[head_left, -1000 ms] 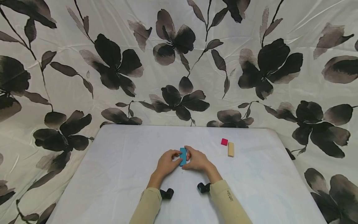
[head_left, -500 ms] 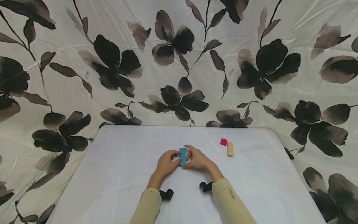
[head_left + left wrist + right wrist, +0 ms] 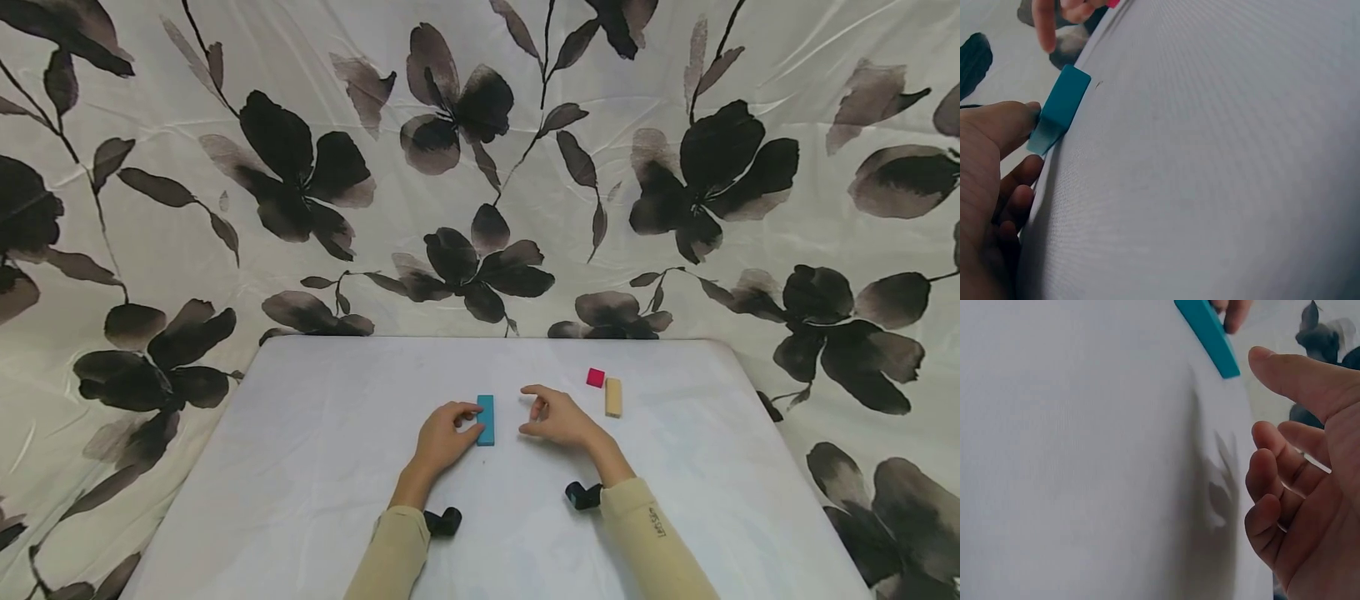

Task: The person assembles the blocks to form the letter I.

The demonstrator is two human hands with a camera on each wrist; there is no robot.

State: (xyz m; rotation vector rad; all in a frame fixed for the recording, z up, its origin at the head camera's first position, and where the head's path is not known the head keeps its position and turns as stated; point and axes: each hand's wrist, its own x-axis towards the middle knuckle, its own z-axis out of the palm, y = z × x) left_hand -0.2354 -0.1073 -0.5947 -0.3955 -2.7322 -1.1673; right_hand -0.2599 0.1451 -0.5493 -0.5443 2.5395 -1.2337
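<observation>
A long blue block (image 3: 486,421) lies on the white table, its length running front to back. On its left side the thumb and forefinger tips of my left hand (image 3: 441,437) touch it; the left wrist view shows the thumb (image 3: 1013,122) against the block (image 3: 1067,97). My right hand (image 3: 561,418) is apart from the block, to its right, with thumb and forefinger spread and nothing between them. In the right wrist view the other fingers (image 3: 1263,472) bend loosely, and the block (image 3: 1210,340) is beyond the thumb.
A red block (image 3: 596,377) and a pale yellow block (image 3: 613,398) lie close together to the right of my right hand. The white table (image 3: 300,467) ends at the back before a cloth (image 3: 390,192) with dark flowers.
My right hand has come off the blue block and moved right. My left fingertips stay at the block's left side. The whole view has shifted slightly.
</observation>
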